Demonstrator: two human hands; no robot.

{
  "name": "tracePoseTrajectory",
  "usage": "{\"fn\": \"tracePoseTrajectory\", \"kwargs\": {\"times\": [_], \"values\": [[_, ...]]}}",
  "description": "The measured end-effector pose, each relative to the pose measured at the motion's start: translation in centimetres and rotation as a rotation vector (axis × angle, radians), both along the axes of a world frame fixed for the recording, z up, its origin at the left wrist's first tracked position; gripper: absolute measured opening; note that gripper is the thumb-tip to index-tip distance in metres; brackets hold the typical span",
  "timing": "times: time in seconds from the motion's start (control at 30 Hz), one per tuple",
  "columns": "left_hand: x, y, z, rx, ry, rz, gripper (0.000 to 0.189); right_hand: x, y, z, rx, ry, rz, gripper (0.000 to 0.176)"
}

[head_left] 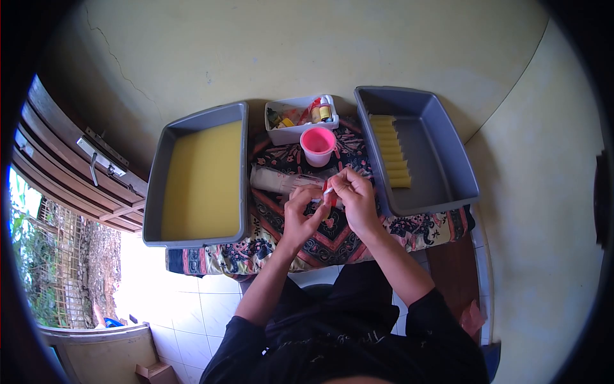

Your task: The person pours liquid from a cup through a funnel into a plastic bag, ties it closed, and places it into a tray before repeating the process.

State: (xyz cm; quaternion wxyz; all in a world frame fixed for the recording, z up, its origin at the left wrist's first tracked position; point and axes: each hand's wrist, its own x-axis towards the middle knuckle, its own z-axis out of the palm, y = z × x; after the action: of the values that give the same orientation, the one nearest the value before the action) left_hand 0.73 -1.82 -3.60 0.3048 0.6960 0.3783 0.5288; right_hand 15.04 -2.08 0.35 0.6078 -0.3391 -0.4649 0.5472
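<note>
My left hand (303,211) and my right hand (355,197) meet over the middle of the patterned cloth (307,244). Pinched between their fingertips is a small red and white item (329,190); its kind is too small to make out. Both hands have their fingers closed around it. Just beyond my left hand lies a long pale bundle in clear plastic (275,180). A pink cup (318,146) stands upright behind the hands.
A grey tray (244,173) with a flat yellow layer stands left. The grey tray (441,157) on the right holds a row of yellow rolls (390,153). A white box (288,134) with small bottles sits at the back against the wall. The door (83,153) is at left.
</note>
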Motion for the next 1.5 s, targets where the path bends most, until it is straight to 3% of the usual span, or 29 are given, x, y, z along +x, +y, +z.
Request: {"fn": "tracePoseTrajectory", "kwargs": {"times": [0.43,0.53,0.77,1.03,1.5], "values": [[0.0,-0.6,1.0,0.22,0.204,0.114,0.011,0.8,-0.9,1.0,-0.035,-0.012,-0.129,0.019],[-0.1,-0.7,0.9,0.244,0.217,0.099,0.011,0.9,-1.1,1.5,0.066,-0.062,-0.146,0.019],[-0.5,-0.9,0.2,0.169,0.206,0.071,0.015,0.8,-0.5,2.0,0.054,-0.118,-0.108,0.018],[-0.6,-1.4,-0.5,-0.04,-0.022,0.014,0.024,0.3,-0.2,2.5,0.048,-0.127,-0.047,0.018],[-0.3,-1.4,-0.5,-0.025,-0.048,-0.057,0.013,0.9,-0.9,3.0,0.068,-0.137,-0.114,0.02]]}}
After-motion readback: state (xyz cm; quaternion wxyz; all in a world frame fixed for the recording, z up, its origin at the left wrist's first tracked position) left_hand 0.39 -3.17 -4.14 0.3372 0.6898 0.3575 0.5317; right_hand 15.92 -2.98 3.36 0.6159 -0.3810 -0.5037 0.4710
